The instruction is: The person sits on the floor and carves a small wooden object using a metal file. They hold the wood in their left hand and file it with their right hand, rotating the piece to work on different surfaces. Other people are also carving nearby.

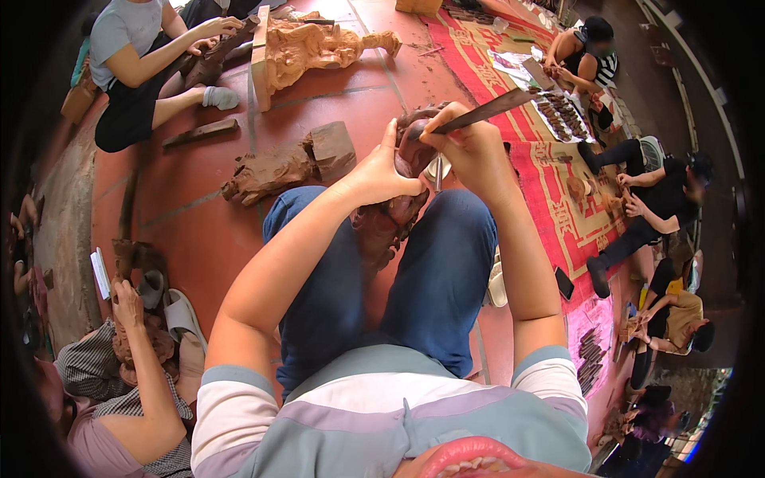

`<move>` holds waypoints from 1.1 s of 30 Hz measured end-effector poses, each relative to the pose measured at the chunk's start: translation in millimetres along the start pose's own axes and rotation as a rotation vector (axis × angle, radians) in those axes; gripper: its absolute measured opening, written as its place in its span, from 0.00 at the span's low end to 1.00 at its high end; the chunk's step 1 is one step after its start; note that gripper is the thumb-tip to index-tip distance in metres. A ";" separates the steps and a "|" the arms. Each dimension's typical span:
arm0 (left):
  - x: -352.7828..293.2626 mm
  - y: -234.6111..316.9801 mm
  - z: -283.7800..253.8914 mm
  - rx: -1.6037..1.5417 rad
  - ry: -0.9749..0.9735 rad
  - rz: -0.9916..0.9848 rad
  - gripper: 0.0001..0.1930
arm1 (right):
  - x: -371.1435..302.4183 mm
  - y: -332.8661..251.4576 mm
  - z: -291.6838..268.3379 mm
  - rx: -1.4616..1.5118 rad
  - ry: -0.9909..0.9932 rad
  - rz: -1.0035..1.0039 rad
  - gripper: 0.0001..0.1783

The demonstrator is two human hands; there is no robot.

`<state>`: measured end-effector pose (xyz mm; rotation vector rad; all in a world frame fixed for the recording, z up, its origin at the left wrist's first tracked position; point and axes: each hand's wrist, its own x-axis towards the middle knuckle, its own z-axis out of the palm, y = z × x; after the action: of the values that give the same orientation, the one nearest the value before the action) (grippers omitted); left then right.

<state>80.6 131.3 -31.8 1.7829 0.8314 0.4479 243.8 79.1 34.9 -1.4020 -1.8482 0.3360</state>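
Dark wooden carving (388, 215) rests between the knees on the lap, left hand (374, 171) in a closed grip around its upper side to brace it, while right hand (470, 143) grips a chisel (486, 110), tip angled onto the head.

A dark reddish-brown carved wooden figure (394, 209) rests on the person's lap, between the two knees in blue jeans; its rounded top end points away from the body; its lower part lies in the gap between the thighs; its surface is bumpy with cut shapes; a long thin carving chisel with a flat dark handle (486, 110) slants over it; the chisel's tip touches the figure's top.
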 end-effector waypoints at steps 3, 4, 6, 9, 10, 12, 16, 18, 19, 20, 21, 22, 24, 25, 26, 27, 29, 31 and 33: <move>4.9 -16.6 6.8 -0.060 -0.012 0.142 0.62 | -7.0 -8.1 6.1 -0.388 -0.081 -0.199 0.06; 6.6 -19.6 8.3 -0.069 -0.014 0.169 0.62 | -7.1 -10.4 5.9 -0.393 -0.090 -0.189 0.06; 10.0 -25.5 10.0 -0.088 -0.019 0.221 0.62 | -7.0 -15.2 5.2 -0.402 -0.108 -0.168 0.06; 2.8 -5.1 5.4 -0.057 -0.028 0.012 0.61 | -3.3 -9.7 -1.6 -0.184 -0.052 0.014 0.06; 2.0 -5.0 4.7 -0.056 -0.024 0.020 0.61 | -2.8 -12.5 -3.9 -0.127 -0.041 0.022 0.06; -0.9 -7.9 3.6 -0.054 -0.014 0.036 0.61 | -2.9 -20.2 -6.2 -0.011 -0.020 0.038 0.07; 6.9 -23.2 2.5 -0.113 -0.043 0.138 0.61 | -14.8 -24.0 18.3 -0.378 -0.021 -0.226 0.06; 2.0 -12.6 3.1 -0.094 -0.028 0.109 0.60 | -10.0 -13.3 11.4 -0.209 -0.028 -0.043 0.06; -0.2 -7.5 1.7 -0.060 -0.007 0.066 0.60 | -3.5 -12.7 5.3 -0.059 -0.001 -0.001 0.07; -1.2 -5.6 1.1 -0.026 0.014 0.023 0.60 | 1.0 -12.2 1.3 0.091 0.025 0.041 0.07; -0.4 -10.6 1.8 -0.053 0.016 0.077 0.61 | 0.2 -5.6 3.5 0.215 0.040 0.039 0.07; -0.2 -11.5 1.6 -0.084 0.013 0.090 0.61 | -1.9 -7.7 6.4 0.051 0.031 -0.038 0.08; 0.0 -15.3 0.3 -0.144 0.014 0.112 0.62 | -12.5 -16.8 18.9 -0.268 0.011 -0.197 0.08; 0.3 -14.7 -0.5 -0.173 -0.027 0.081 0.62 | -15.7 -16.1 24.7 -0.291 0.009 -0.183 0.07; 0.5 -13.1 -0.2 -0.146 -0.010 0.071 0.62 | -13.2 -16.7 21.6 -0.244 0.003 -0.115 0.07; 0.7 -10.6 0.8 -0.118 0.007 0.062 0.62 | -8.4 -18.1 14.9 -0.197 -0.003 -0.047 0.07; 0.6 -10.3 2.1 -0.076 0.025 0.058 0.62 | -0.6 -7.3 5.2 0.038 0.012 0.072 0.07; 1.4 -13.4 3.9 -0.054 0.034 0.066 0.63 | -3.9 -12.4 5.2 -0.072 -0.046 0.013 0.07; 0.7 -17.2 -0.6 -0.108 0.039 0.074 0.62 | -5.9 -31.8 11.7 -0.268 -0.175 0.036 0.06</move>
<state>75.2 135.4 -47.7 1.7139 0.7556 0.5670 213.8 65.1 44.4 -1.6313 -2.0728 0.2417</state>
